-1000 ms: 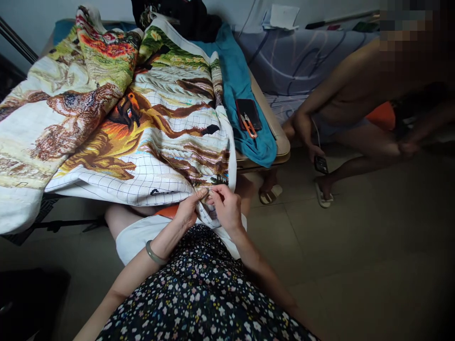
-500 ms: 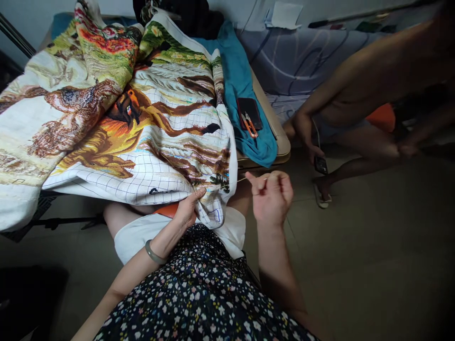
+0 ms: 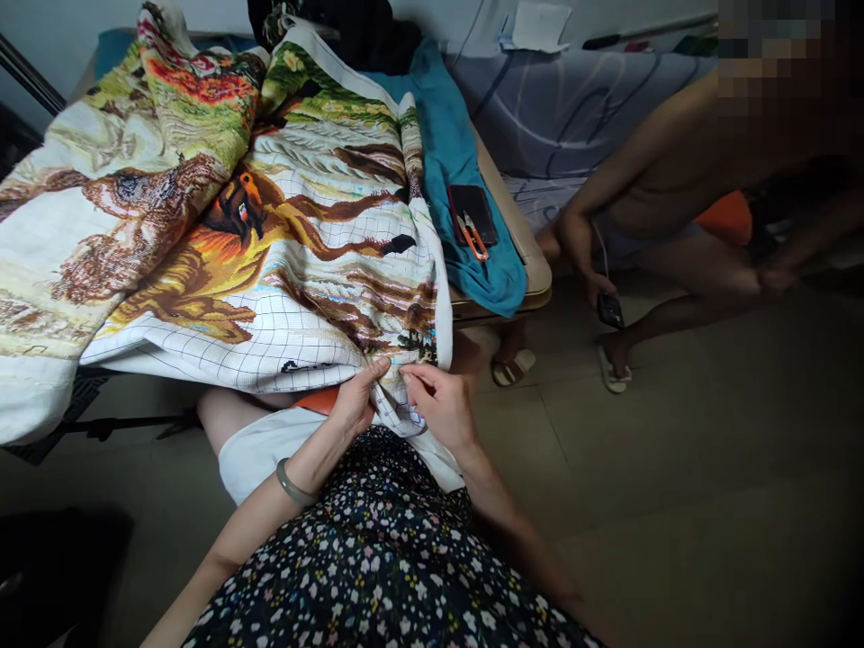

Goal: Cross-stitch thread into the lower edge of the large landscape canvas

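- At the near corner of the cross-stitch canvas (image 3: 283,261), right where it spills off the table edge toward the person's lap, both hands are bunched up together.
- The left hand (image 3: 356,403) pinches the hem of the canvas from underneath, thumb on top, fingers clamped on the fabric. A green bangle (image 3: 294,484) sits on that wrist.
- The right hand (image 3: 442,405) is back down at the canvas, fingertips pinched together against the cloth just beside the left thumb. Half a second ago it was lifted up and away to the right of the canvas with a thread stretched out behind it, so that looks like one stitch pulled through and the hand returning to the fabric for another go.
- It's presumably pinching a needle, but the needle is too small to make out, and no thread shows now either.
- To the right of the canvas, on the teal cloth (image 3: 465,180), lie a dark phone (image 3: 474,211) and orange snips (image 3: 475,237), same spot as before.
- Further right of the canvas another person sits on the floor, one hand holding a small dark device (image 3: 609,310). Hasn't really budged.
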{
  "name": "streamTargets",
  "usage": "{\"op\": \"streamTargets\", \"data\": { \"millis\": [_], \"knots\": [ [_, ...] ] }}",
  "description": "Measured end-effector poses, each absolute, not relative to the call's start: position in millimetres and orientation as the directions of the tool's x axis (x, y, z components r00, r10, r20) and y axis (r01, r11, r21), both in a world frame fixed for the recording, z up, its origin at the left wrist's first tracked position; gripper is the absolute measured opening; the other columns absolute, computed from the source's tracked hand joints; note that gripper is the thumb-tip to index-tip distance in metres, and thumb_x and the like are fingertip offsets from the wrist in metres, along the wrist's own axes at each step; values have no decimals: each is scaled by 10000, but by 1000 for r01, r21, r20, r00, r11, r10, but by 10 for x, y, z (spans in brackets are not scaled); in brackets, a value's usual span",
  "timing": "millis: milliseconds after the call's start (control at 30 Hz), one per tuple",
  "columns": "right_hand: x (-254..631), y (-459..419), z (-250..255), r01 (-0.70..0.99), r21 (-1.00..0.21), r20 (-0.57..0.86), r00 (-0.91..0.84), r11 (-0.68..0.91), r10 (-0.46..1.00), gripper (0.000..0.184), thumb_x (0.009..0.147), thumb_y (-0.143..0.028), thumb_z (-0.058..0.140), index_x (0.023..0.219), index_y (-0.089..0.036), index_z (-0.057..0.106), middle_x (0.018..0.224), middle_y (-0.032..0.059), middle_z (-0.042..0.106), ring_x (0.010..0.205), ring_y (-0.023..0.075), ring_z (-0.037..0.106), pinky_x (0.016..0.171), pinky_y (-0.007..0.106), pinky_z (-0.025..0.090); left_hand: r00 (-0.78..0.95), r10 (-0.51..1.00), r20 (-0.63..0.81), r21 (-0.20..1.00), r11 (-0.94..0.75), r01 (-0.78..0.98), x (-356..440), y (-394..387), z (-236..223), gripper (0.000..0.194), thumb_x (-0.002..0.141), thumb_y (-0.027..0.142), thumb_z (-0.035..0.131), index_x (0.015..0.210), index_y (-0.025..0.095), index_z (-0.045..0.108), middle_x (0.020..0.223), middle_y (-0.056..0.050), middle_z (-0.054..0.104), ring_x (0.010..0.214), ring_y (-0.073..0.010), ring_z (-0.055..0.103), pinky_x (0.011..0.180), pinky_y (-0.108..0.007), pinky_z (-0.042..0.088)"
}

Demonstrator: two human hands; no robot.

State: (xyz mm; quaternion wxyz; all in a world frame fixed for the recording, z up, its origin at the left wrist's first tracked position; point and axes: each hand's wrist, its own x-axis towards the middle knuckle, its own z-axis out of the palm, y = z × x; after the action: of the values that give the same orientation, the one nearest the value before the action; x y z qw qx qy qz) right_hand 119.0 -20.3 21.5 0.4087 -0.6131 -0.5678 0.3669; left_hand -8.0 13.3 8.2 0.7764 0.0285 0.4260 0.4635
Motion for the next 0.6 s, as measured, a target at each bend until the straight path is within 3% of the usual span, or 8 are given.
{"op": "streamTargets", "data": {
  "millis": [367,500,600],
  "knots": [
    [1077,-195,292,553,-833,114,154,10,981,196,855,-263,533,881,-170,704,654,38,693,570,159,629,528,248,457,202,726,-657,417,574,-705,-64,140,119,301,492,191,863,728,100,701,704,-56,725,620,-163,655,683,-288,550],
    [1009,-234,337,516,-853,36,205,-77,978,232,862,-254,520,1067,-196,609,582,-16,654,479,143,601,508,242,463,257,708,-658,409,623,-667,-81,132,119,322,500,242,864,733,103,691,635,-47,692,532,-166,617,609,-319,544],
    [986,-266,328,444,-887,-48,187,-127,981,232,870,-259,504,1088,-209,566,573,-36,645,424,131,589,484,237,470,281,707,-649,433,647,-627,-104,130,99,344,491,273,874,713,102,676,578,-30,652,489,-149,580,542,-297,510]
  ]
}}
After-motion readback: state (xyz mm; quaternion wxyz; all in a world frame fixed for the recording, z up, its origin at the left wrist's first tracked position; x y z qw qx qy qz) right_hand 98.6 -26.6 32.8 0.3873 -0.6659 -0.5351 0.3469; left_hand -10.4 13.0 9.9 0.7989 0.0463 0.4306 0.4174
